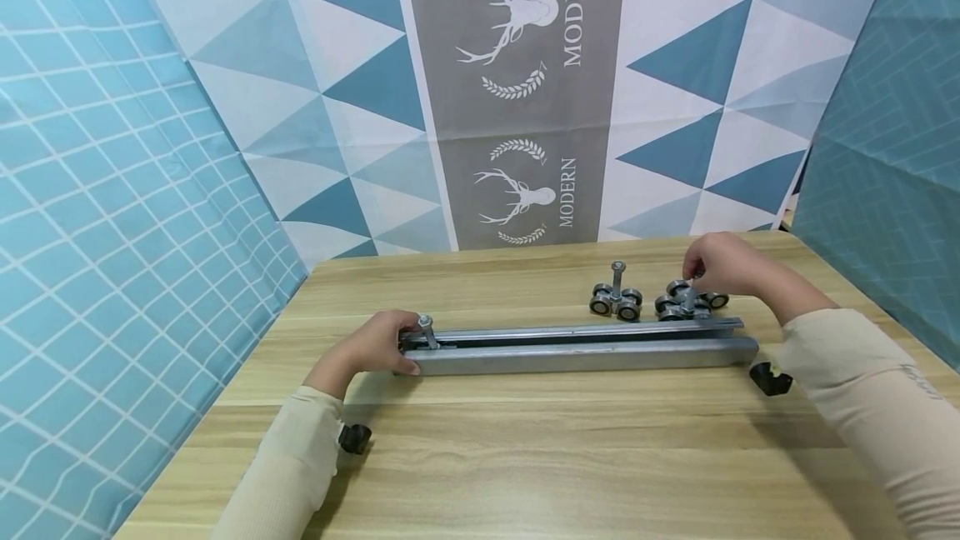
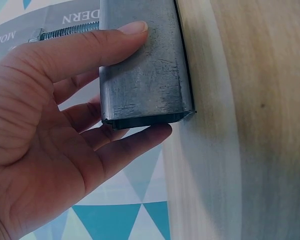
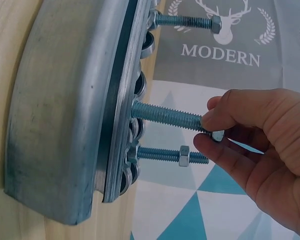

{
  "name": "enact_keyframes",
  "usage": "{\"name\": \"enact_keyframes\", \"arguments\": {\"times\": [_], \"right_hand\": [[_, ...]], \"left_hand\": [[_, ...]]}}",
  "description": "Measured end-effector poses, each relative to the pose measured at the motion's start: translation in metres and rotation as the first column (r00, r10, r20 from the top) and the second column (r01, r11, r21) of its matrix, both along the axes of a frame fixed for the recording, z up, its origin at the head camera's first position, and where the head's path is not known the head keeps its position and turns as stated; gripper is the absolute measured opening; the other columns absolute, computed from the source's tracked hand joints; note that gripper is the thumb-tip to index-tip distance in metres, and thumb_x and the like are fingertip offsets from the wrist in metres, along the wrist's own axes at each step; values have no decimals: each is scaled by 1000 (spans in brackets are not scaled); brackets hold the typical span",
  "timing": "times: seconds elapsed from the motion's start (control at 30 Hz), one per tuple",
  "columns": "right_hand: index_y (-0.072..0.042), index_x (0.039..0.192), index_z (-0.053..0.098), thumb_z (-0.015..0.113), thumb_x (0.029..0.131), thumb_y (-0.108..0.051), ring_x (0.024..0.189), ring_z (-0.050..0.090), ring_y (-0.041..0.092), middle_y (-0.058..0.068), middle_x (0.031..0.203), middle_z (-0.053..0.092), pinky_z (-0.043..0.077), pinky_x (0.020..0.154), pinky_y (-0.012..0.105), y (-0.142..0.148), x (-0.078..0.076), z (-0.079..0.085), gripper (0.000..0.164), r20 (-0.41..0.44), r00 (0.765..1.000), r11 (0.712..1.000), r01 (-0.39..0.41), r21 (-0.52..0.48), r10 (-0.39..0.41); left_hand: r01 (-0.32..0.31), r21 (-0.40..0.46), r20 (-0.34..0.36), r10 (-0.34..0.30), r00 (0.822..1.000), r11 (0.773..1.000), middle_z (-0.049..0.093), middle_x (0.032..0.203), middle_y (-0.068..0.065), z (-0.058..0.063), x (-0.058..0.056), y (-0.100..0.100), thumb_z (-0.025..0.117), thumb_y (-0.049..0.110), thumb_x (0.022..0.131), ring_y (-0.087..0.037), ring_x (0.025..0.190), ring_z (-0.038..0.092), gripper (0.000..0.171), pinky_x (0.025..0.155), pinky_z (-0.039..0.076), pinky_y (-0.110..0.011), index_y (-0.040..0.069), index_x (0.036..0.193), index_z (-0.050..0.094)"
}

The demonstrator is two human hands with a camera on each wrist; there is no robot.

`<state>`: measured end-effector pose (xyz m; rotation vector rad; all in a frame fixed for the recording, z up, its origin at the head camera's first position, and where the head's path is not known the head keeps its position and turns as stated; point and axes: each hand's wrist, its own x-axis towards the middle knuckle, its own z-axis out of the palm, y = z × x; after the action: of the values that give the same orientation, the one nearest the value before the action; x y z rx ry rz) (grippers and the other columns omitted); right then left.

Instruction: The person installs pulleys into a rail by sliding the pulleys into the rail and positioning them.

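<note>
My left hand (image 1: 378, 344) grips the left end of a grey metal channel track (image 1: 585, 361) lying across the table. In the left wrist view its thumb lies along the track's side, with fingers at the end and far side. Close to that hand, a bolt (image 1: 427, 332) stands up through the track's slot; what carries it is hidden inside. Behind the track's right end, my right hand (image 1: 727, 263) pinches the upright threaded bolt (image 3: 165, 116) of a roller trolley between thumb and fingers. Another bolt with a nut (image 3: 184, 156) rises beside the pinched one.
Behind the track, left of my right hand, a wheeled roller trolley (image 1: 617, 300) stands with its bolt up. The wooden table (image 1: 555, 457) meets a patterned cloth (image 1: 517, 107) at its back edge. Blue cloths hang on both sides.
</note>
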<state>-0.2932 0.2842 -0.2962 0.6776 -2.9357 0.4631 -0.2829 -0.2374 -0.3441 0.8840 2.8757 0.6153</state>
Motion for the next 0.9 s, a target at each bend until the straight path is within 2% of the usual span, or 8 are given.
{"name": "enact_keyframes", "arguments": {"times": [0.3, 0.47, 0.67, 0.9], "right_hand": [[-2, 77, 70, 65, 74, 9, 64, 52, 17, 1, 72, 61, 47, 58, 39, 17, -1, 0, 12, -7, 1000, 1000, 18, 8, -18], [0, 76, 69, 63, 74, 11, 62, 48, 19, 2, 71, 60, 43, 56, 38, 31, -1, -3, 13, 19, 998, 999, 54, -3, -54], [1, 78, 68, 68, 74, 5, 63, 52, 19, 2, 72, 61, 48, 59, 43, 48, 2, -3, 5, 0, 994, 993, 111, 50, -111], [2, 81, 69, 67, 76, 5, 64, 55, 19, 3, 74, 62, 49, 59, 44, 66, 10, -3, 7, 11, 989, 988, 146, 52, -147]], "left_hand": [[2, 0, 1, -2, 1000, 1000, 60, 85, -4, 0, -1, 0, 90, 10, 66, -21, 75, 48, 37, 68, 41, -37, 7, 88, 59], [-5, -12, -2, 5, 1000, 1000, 59, 85, -3, 1, 0, 0, 90, 10, 67, -18, 73, 46, 37, 68, 40, -37, 8, 87, 59], [-20, -14, 10, 20, 1000, 1000, 59, 86, -3, 1, 0, 1, 90, 10, 67, -18, 73, 46, 38, 68, 40, -38, 7, 87, 58], [-16, -8, 15, 16, 1000, 1000, 59, 84, -3, 0, -1, 1, 90, 10, 67, -18, 73, 46, 37, 67, 40, -37, 7, 87, 58]]}}
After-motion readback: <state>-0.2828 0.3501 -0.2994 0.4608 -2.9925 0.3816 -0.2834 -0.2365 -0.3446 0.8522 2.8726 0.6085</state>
